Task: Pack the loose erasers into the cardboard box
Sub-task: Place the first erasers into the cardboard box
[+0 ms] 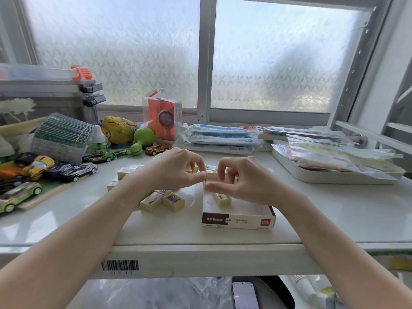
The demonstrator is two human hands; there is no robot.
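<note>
Cardboard box [238, 219] open, brown-and-white label, 1 cream eraser [221, 199] inside

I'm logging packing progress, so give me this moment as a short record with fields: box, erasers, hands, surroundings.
box: cardboard box open on the white shelf, at least one eraser inside
loose erasers: cluster left of the box, more behind the hands
left hand: pinching the box's far left corner
right hand: fingertips at the same corner, over the box
surroundings: toy cars at left, tray at right
</note>
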